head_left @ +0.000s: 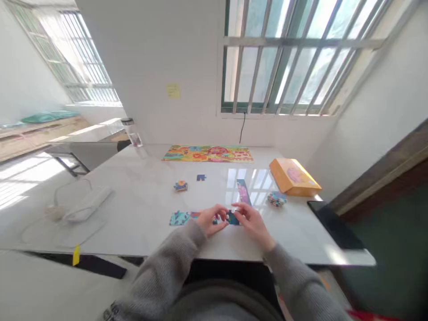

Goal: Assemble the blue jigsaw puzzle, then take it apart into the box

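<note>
A dark blue-green jigsaw puzzle piece [231, 218] lies between my two hands, low over the front middle of the white table. My left hand [212, 220] curls its fingers and thumb at the piece's left edge, and my right hand [250, 222] pinches its right side. Running left from under my left hand is a puzzle strip [180, 218], light teal at its far end; my fingers hide part of it. Another puzzle strip [243, 192], with pink and purple in it, extends away from me behind my right hand.
A stack of puzzle pieces [276, 199] stands right, near an orange box [294, 176]. A smaller stack [181, 186] and a single blue piece [201, 177] lie farther back. A long colourful picture strip [207, 154] lies by the wall. A clear bottle [132, 132] stands back left.
</note>
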A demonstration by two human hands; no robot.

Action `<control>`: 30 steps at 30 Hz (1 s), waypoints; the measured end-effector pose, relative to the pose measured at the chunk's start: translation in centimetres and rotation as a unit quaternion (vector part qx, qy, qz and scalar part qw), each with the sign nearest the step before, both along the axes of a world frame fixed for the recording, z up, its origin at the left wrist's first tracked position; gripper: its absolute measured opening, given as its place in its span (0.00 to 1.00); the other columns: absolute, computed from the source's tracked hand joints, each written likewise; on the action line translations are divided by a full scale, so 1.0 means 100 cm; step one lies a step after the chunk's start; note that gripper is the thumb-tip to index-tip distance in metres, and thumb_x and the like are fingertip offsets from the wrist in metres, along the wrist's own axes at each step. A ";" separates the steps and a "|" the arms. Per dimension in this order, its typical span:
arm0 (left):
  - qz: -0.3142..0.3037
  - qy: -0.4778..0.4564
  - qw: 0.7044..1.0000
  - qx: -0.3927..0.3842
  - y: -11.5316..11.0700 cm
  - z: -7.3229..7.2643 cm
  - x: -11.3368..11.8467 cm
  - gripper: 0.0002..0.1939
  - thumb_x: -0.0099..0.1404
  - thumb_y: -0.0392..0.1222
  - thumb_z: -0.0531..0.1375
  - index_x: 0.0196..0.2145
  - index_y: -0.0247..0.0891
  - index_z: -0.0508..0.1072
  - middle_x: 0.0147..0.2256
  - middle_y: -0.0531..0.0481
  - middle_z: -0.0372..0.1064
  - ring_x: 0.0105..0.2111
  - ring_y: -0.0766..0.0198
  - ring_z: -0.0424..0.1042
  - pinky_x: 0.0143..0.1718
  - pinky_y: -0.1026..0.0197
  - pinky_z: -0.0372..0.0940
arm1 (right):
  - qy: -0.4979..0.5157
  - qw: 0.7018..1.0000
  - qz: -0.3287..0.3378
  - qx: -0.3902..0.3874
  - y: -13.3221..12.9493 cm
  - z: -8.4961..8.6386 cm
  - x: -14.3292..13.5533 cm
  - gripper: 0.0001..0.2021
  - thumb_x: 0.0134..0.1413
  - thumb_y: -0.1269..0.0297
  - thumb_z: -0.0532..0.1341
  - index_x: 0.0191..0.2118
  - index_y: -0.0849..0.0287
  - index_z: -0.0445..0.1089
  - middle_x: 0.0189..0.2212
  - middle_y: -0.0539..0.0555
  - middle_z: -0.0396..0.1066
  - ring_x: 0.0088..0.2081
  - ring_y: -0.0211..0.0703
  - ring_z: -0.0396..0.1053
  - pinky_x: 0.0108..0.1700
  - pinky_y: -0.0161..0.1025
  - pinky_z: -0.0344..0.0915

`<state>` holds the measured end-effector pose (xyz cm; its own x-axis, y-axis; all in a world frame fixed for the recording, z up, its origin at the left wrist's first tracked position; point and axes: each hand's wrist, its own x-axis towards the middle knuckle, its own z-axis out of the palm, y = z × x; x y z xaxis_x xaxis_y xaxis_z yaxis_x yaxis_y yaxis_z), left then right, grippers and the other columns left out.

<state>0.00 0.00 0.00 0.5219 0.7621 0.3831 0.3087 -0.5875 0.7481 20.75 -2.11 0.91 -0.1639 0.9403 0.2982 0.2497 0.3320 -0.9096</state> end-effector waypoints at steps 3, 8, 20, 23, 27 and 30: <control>0.010 0.010 1.000 -0.004 0.002 -0.002 0.000 0.16 0.62 0.39 0.62 0.47 0.42 0.67 0.34 0.53 0.75 0.33 0.65 0.73 0.39 0.60 0.67 | 0.002 1.000 0.008 0.008 -0.001 0.002 0.000 0.17 0.61 0.57 0.59 0.53 0.56 0.70 0.28 0.48 0.66 0.30 0.38 0.64 0.34 0.37 0.64; 0.060 -0.048 0.997 0.002 0.003 0.002 -0.002 0.10 0.66 0.41 0.59 0.45 0.41 0.67 0.32 0.52 0.74 0.30 0.66 0.71 0.36 0.61 0.68 | -0.069 0.997 0.026 0.033 -0.006 0.006 -0.002 0.19 0.62 0.61 0.58 0.58 0.54 0.68 0.29 0.49 0.69 0.32 0.40 0.66 0.38 0.39 0.65; 0.074 -0.055 0.996 -0.009 0.003 0.007 -0.003 0.09 0.67 0.44 0.59 0.43 0.38 0.70 0.33 0.49 0.75 0.32 0.64 0.72 0.35 0.61 0.68 | -0.086 0.996 -0.006 0.034 -0.006 0.004 -0.002 0.10 0.59 0.61 0.61 0.45 0.56 0.69 0.32 0.51 0.73 0.35 0.42 0.72 0.40 0.40 0.68; 0.069 -0.054 0.996 -0.003 0.003 0.009 -0.003 0.10 0.68 0.44 0.58 0.43 0.38 0.73 0.33 0.48 0.75 0.33 0.64 0.72 0.37 0.60 0.68 | -0.132 0.987 -0.001 0.087 -0.007 0.006 -0.002 0.19 0.59 0.65 0.59 0.56 0.53 0.65 0.32 0.50 0.71 0.35 0.41 0.70 0.42 0.41 0.68; 0.065 -0.059 0.996 0.005 0.002 0.013 -0.002 0.10 0.69 0.44 0.58 0.41 0.37 0.75 0.34 0.47 0.75 0.33 0.64 0.71 0.38 0.59 0.69 | -0.188 0.970 0.041 0.149 -0.007 0.003 -0.001 0.24 0.59 0.68 0.59 0.61 0.50 0.62 0.36 0.51 0.71 0.40 0.43 0.70 0.48 0.45 0.68; 0.064 -0.063 0.996 -0.010 0.002 0.014 -0.003 0.10 0.68 0.43 0.58 0.40 0.37 0.76 0.34 0.46 0.76 0.34 0.63 0.73 0.40 0.59 0.69 | -0.228 0.956 0.038 0.182 -0.006 0.000 0.001 0.25 0.59 0.68 0.61 0.61 0.49 0.62 0.38 0.53 0.71 0.42 0.46 0.70 0.49 0.48 0.67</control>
<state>-0.32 0.22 1.37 0.3687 0.8280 0.4224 0.2841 -0.5330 0.7970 20.82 -2.73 0.94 -0.4181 0.7682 0.4849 0.5559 0.6385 -0.5322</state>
